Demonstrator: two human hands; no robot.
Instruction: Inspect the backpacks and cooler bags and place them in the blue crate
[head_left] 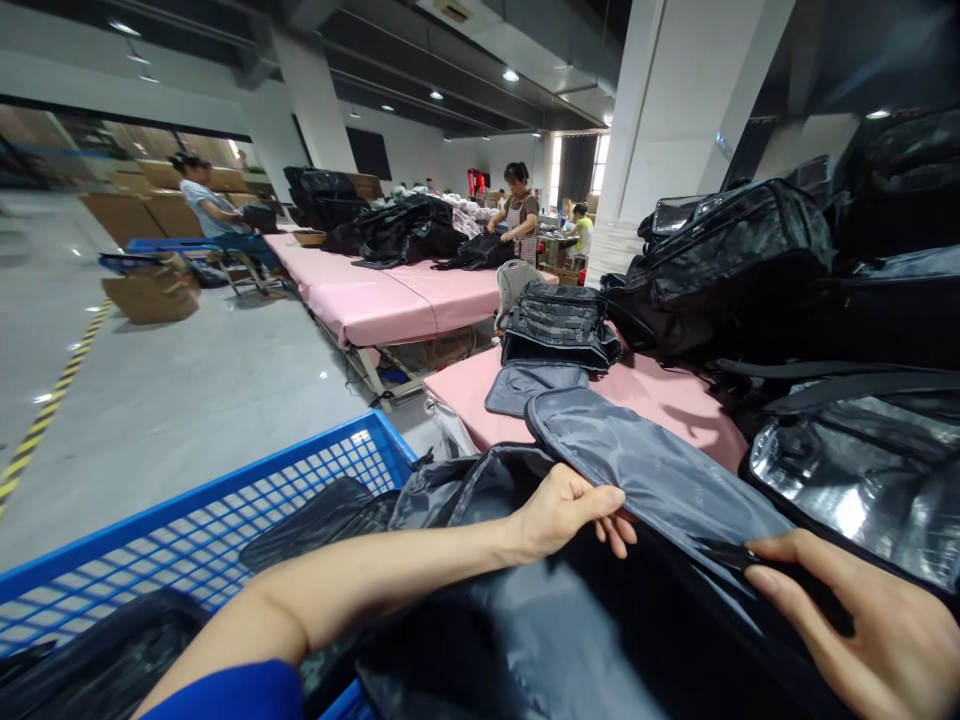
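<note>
A dark grey and black backpack (525,620) lies open in front of me, its grey lining panel (652,470) folded back over the pink table (660,400). My left hand (566,510) pinches the edge of that lining panel, thumb on top and fingers curled under it. My right hand (870,620) sits at the lower right, fingers closed on a thin black tool (731,553) that rests on the bag's edge.
A blue mesh bin (225,520) with dark bags stands at my left. Stacks of black backpacks (735,260) fill the right side. One folded backpack (559,325) sits farther along the table. Other people work at pink tables (375,295) beyond.
</note>
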